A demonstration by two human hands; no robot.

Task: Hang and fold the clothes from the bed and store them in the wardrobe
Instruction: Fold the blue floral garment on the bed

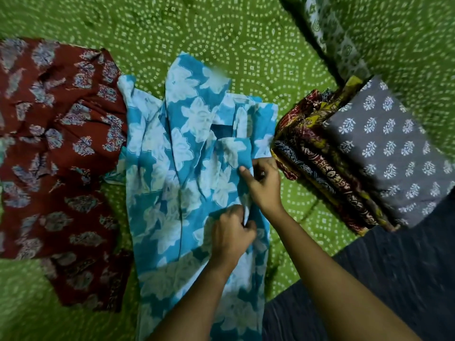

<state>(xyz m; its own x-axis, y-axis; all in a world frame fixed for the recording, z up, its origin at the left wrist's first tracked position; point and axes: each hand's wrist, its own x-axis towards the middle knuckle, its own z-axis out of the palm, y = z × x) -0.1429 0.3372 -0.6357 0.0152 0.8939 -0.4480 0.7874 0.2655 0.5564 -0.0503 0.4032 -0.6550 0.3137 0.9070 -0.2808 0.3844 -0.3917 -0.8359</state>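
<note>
You have a green sheet (pixel 246 45) with white dotted rings spread under everything. At your lower right there is a dark blue ribbed cloth (pixel 394 279). At the top right, a pale leaf-printed cloth (pixel 327 38) lies diagonally on the sheet.

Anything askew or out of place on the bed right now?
Nothing damaged. The folded stack looks uneven: its lower pieces jut past the grey top piece toward the blue garment. The maroon garment lies rumpled, not yet folded.
</note>
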